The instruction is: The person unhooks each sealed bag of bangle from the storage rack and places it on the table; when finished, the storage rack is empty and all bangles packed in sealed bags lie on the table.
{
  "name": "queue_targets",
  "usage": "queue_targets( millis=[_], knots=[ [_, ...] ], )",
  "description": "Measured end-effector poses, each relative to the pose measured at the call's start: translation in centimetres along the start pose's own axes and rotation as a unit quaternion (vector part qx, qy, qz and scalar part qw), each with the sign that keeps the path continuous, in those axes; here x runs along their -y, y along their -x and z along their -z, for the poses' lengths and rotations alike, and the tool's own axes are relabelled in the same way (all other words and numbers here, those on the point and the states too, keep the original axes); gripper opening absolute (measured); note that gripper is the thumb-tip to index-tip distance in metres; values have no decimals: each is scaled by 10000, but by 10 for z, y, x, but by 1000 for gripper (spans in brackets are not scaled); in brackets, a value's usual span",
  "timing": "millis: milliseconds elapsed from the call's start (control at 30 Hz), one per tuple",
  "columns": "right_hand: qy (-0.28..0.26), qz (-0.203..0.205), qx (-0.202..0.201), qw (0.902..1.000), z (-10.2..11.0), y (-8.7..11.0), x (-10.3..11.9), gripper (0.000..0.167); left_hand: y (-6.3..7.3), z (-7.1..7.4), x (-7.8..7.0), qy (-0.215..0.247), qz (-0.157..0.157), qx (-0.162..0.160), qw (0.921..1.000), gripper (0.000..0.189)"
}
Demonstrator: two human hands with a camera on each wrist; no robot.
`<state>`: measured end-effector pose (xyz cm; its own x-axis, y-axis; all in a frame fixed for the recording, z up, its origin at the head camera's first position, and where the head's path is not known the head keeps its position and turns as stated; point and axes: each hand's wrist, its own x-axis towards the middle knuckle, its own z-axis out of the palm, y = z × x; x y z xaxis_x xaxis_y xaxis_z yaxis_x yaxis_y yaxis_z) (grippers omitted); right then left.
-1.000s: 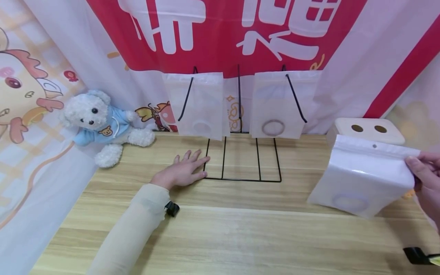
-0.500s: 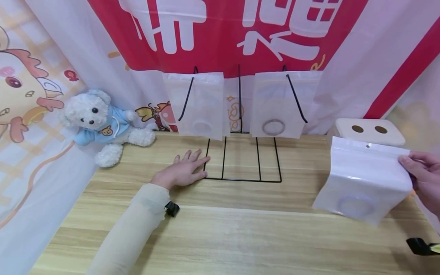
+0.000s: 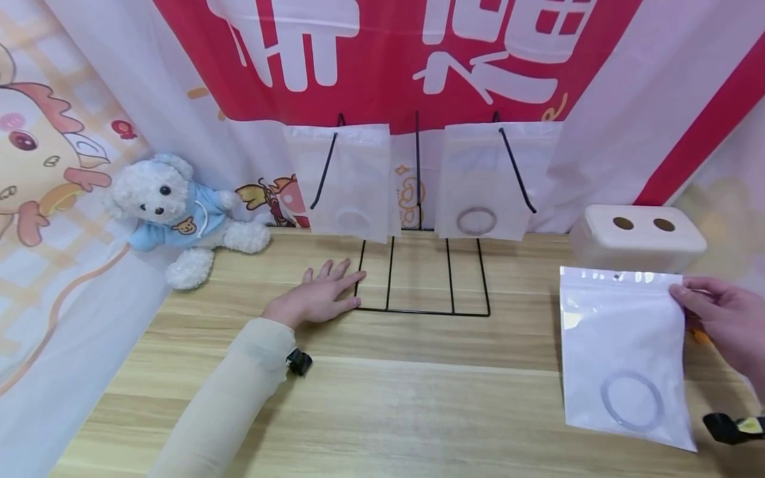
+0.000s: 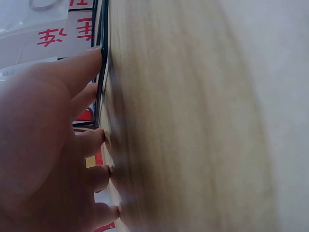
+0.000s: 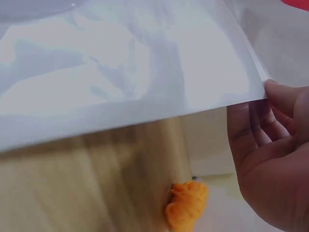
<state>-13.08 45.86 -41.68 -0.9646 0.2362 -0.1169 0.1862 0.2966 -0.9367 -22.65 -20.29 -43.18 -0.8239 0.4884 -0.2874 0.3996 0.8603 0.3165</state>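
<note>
The wood-grain tabletop (image 3: 382, 411) spans the near area. At the near right, the right hand (image 3: 726, 318) pinches the far right corner of a white zip bag (image 3: 603, 338); a ring (image 3: 632, 428) shows in its near part. Left of centre, the left hand (image 3: 313, 297) is released, fingers spread, its tips touching the left edge of the base of a black wire rack (image 3: 422, 312). A white box (image 3: 639, 252) with two holes stands just beyond the held bag. A plush bear (image 3: 194, 219) sits at far left. Left and right hanging bags (image 3: 352, 179) occupy the rack's hooks, before a red-and-white cloth (image 3: 382, 93).
</note>
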Motion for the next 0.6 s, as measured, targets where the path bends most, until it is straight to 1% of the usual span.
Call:
queue_targets(
  millis=[33, 67, 133, 233, 300, 400, 467, 500, 600],
  knots=[
    [523, -103, -10, 9986, 0, -1, -2, 19, 0, 0, 0, 4, 2, 3, 10000, 69],
    [974, -180, -17, 9951, 1, -1, -4, 16, 0, 0, 0, 1, -3, 3, 10000, 69],
    [1476, -230, 18, 9888, 2, -3, -8, 14, 0, 0, 1, 7, 2, 2, 10000, 69],
    [1740, -236, 104, 9844, 4, -5, -14, 17, 0, -1, 1, -7, -21, -15, 10000, 68],
    [1781, -256, 152, 9836, 5, -6, -18, 22, 0, -1, 2, -14, -22, -23, 10000, 68],
    [2015, -234, 195, 9790, 6, -7, -22, 41, -1, -1, 2, 0, -26, -23, 10000, 68],
    [2255, -268, 186, 9737, 6, -7, -23, 55, -1, -1, 2, 16, -31, -26, 10000, 68],
    [2393, -262, 181, 9704, 6, -7, -24, 58, -1, -1, 2, 23, -40, -25, 10000, 68],
    [2766, -294, 154, 9604, 4, -8, -25, 60, -1, -1, 2, 17, -33, -14, 10000, 67]
  ],
)
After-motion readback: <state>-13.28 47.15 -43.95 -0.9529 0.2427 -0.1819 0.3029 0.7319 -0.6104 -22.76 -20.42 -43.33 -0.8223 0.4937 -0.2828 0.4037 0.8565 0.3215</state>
